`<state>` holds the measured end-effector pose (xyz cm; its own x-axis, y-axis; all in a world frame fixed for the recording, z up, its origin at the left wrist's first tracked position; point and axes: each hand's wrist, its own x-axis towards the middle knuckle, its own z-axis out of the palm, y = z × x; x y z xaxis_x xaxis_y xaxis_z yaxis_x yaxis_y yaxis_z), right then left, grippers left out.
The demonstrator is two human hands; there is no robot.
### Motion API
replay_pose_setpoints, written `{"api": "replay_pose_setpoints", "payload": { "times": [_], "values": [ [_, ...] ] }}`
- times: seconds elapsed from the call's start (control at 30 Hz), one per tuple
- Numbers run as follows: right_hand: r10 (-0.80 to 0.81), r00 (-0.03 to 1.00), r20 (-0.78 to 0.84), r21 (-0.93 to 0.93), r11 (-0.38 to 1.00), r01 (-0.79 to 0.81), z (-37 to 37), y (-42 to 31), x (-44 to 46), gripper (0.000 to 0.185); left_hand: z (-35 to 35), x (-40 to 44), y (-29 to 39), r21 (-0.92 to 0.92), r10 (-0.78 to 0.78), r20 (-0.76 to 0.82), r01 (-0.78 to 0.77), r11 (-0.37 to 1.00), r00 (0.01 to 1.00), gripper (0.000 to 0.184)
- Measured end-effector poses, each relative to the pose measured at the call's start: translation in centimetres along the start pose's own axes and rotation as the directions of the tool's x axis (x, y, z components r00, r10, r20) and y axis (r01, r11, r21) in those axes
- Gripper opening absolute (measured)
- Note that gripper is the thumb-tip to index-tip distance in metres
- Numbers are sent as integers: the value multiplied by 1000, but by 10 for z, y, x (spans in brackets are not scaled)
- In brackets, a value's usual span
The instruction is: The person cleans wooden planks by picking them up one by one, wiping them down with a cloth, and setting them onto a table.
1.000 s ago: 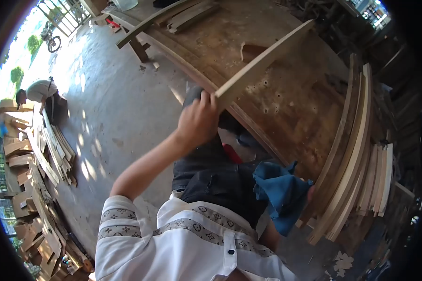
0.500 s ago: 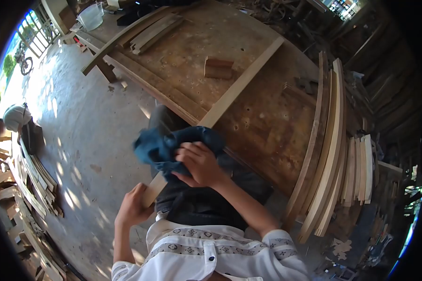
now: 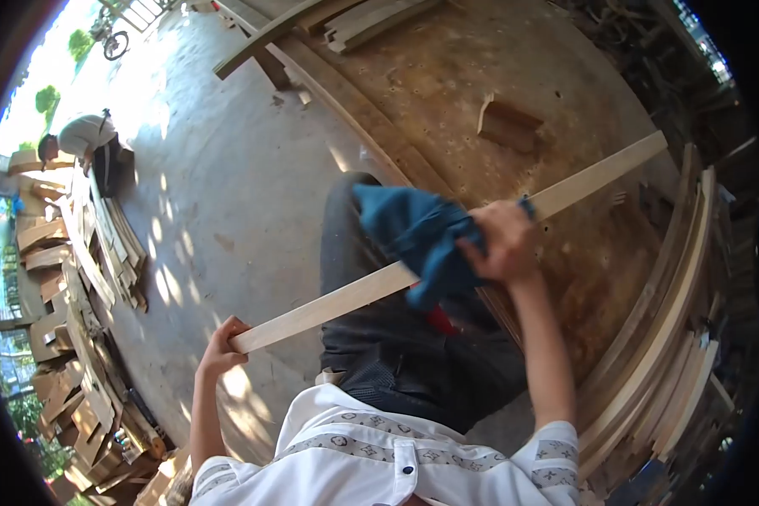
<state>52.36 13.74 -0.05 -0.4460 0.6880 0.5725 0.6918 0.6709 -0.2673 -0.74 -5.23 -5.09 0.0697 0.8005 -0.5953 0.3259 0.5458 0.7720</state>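
A long pale wooden strip [image 3: 329, 314] runs from lower left to upper right, across my legs and over the brown workbench [image 3: 447, 101]. My left hand [image 3: 225, 347] is closed round its lower end. Farther up the strip, my right hand [image 3: 504, 242] presses a blue cloth [image 3: 422, 232] against it, fingers wrapped round the cloth. The cloth hangs loosely to the left and covers the middle of the strip. On the bench, beyond the strip, sits a small brown wooden block [image 3: 509, 126].
Long curved strips [image 3: 670, 295] are stacked at the right. More boards [image 3: 375, 21] lie on the bench's far end. At the left, a person [image 3: 88, 139] bends over a wood pile [image 3: 101, 236], with offcuts [image 3: 59, 329] nearer me.
My left hand has come onto the strip's lower end. The cloth moved from beside the right-hand stack onto the strip, then up along it. The strip now lies at a flatter angle.
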Motion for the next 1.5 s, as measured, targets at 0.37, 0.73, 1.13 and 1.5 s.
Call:
{"api": "replay_pose_setpoints", "payload": {
  "times": [0.37,0.73,1.13,1.5],
  "values": [
    [217,945,-246,-134,957,-255,-68,114,-48,25,-13,-30,5,936,735,-196,-100,338,649,35],
    [284,943,-174,-127,943,-307,-82,115,-40,35,-3,-37,35,852,283,92,-223,474,955,34],
    [148,989,-29,191,972,-139,29,-100,-9,35,137,17,137,405,48,440,-247,880,896,43],
    [228,966,-120,-192,950,-248,-70,103,-40,33,-3,-27,-34,671,141,239,-269,691,961,55]
  ]
}}
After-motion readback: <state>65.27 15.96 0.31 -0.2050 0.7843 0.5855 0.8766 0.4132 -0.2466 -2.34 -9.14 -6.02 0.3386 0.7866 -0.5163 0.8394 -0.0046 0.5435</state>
